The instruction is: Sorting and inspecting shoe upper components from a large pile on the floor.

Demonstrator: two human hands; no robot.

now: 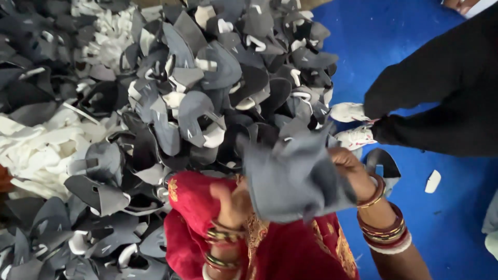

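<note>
A grey cut piece of soft material (293, 179) hangs in front of me, held up between both hands. My right hand (353, 168), with several bangles at the wrist, grips its right edge. My left hand (231, 202), also with bangles, holds its lower left side from behind; the fingers are partly hidden by the piece. My red embroidered garment (290, 249) shows underneath.
A big heap of grey and dark cut pieces (197, 88) fills the left and middle, with white pieces (36, 150) at the left. Blue floor (446, 218) lies on the right. Another person's black sleeves (446, 88) reach in at upper right, over white pieces (350, 124).
</note>
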